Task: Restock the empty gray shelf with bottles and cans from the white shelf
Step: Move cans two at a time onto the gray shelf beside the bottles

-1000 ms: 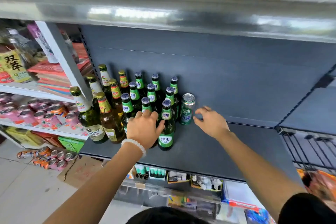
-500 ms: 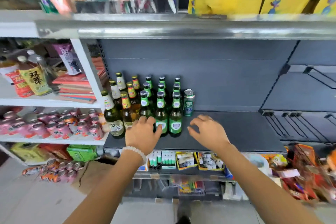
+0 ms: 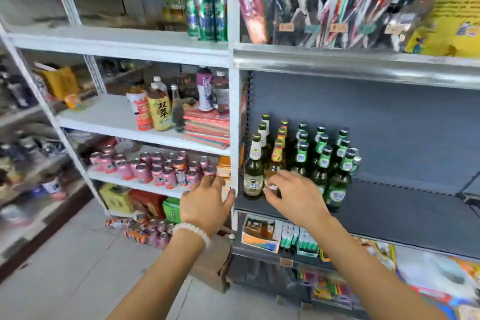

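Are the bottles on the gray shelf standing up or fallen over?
Standing up. The bottles on the gray shelf all have their caps pointing upward, packed in neat rows; none lies on its side.

The right hand [image 3: 296, 196] hides the lower parts of the front bottles [image 3: 276, 161]. The can [image 3: 356, 160] at the gray shelf's [image 3: 405, 205] back shows only a sliver. Left-edge goods [image 3: 23, 153] are blurred.
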